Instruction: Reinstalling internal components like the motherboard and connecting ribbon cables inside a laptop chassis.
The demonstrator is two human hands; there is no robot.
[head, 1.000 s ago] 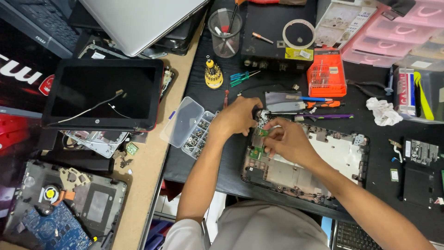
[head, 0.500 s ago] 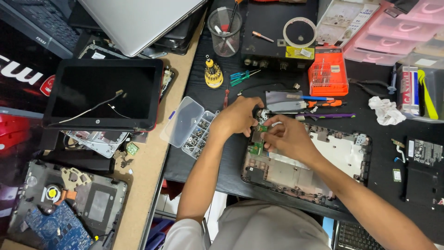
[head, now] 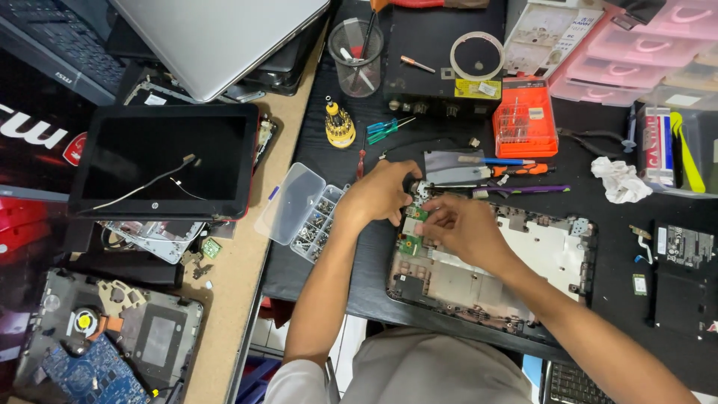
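While both hands (head: 419,213) pinch a green board (head: 410,228), screw box (head: 303,213) beside, laptop base (head: 538,258) beneath.

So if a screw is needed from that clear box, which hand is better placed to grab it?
Probably the left hand: the clear screw box lies just beside it, while the right hand rests over the small green board.

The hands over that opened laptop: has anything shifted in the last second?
Hardly. Both the left hand and right hand stay bunched at the small green circuit board in the corner of the opened laptop base; nothing visibly picked up or released. The screw box and detached screen lie unmoved.
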